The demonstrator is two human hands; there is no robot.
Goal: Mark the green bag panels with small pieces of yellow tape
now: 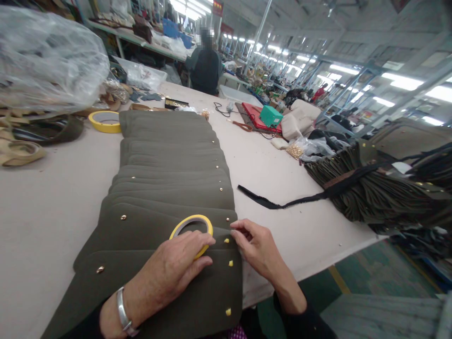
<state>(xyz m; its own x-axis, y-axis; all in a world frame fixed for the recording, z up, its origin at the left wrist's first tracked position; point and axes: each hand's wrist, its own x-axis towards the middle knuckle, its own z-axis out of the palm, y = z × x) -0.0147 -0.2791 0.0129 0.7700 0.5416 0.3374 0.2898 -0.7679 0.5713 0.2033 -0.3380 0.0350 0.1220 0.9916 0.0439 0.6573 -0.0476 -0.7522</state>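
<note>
Dark olive panels (169,188) lie overlapped in a long row on the table, with gold studs (123,217) along both sides. My left hand (176,261) is closed around a roll of yellow tape (211,226), held just over the nearer panels. At the panels' right edge, my right hand (256,245) has its thumb and forefinger pinched together beside a stud (228,219); anything between the fingertips is too small to make out. Small yellow tape pieces (230,263) cover spots down the right side of the nearest panels.
A second yellow tape roll (105,121) lies at the far left of the row. Bundled olive pieces (374,183) with a black strip (261,200) are on the right. Clear plastic (49,61) bulges at the left. A green box (271,116) and a seated person (205,66) are farther back.
</note>
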